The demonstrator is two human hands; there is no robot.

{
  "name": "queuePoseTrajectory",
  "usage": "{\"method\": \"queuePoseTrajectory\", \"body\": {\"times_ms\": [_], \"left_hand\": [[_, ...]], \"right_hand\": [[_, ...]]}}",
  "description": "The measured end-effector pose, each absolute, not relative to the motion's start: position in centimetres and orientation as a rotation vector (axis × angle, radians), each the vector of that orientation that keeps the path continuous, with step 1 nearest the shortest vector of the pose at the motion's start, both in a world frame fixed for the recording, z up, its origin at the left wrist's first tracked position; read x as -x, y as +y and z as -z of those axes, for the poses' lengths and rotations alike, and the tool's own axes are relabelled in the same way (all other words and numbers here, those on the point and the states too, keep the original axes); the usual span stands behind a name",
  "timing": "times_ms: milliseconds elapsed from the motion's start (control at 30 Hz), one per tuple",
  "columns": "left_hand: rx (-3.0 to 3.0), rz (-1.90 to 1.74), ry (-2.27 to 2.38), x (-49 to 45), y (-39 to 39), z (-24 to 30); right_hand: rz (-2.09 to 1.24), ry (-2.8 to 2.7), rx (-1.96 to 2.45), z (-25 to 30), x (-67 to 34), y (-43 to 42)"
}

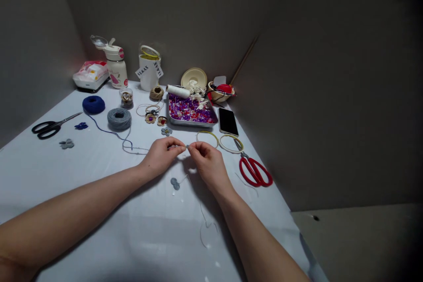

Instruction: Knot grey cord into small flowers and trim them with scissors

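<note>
My left hand (161, 155) and my right hand (209, 163) meet over the table's middle, fingertips almost touching. Thumb and finger of the right hand pinch a small grey piece (187, 146), which looks like yarn. The left hand is also closed in a pinch beside it; what lies between those fingertips is too small to name. Grey yarn runs from the grey yarn ball (119, 119) to the left hand. Below the hands lies a grey yarn petal piece (175, 183), with a thin pale thread (204, 216) trailing toward the front.
Red-handled scissors (255, 171), two hoops (231, 144) and a phone (228, 122) lie right. Behind stands a metal tray (193, 124) of beads. Black scissors (49, 128) and a blue yarn ball (94, 104) are left; a bottle (117, 70) stands at the back.
</note>
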State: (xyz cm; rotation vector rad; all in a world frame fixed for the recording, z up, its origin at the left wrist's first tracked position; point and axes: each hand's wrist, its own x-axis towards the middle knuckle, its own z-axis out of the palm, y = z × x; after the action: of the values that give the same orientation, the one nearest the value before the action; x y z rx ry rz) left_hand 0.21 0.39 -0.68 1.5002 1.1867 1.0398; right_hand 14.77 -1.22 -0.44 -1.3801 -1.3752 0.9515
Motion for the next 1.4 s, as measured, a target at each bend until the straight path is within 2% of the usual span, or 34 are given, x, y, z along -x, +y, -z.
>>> {"method": "queuePoseTrajectory", "body": {"times_ms": [567, 833, 1033, 1167, 1400], "left_hand": [[-1.76, -0.828, 1.181, 0.4, 0.2, -0.1], [-2.044, -0.624, 1.213, 0.1, 0.0, 0.1], [-2.07, -0.65, 1.168, 0.0, 0.0, 0.5], [-1.974, -0.723, 1.15, 0.0, 0.2, 0.3], [-1.271, -1.048, 1.15, -0.3, 0.7, 0.5]], "right_hand": [[-1.004, -1.751, 1.458, -0.8, -16.4, -1.5], [-0.72, -2.155, 1.51, -1.2, -16.9, -1.7], [-0.695, -2.218, 1.492, -1.1, -17.3, -1.7], [-0.717, -2.122, 1.466, -1.1, -17.2, -1.5], [-0.952, -1.436, 1.349, 0.1, -16.0, -0.8]]}}
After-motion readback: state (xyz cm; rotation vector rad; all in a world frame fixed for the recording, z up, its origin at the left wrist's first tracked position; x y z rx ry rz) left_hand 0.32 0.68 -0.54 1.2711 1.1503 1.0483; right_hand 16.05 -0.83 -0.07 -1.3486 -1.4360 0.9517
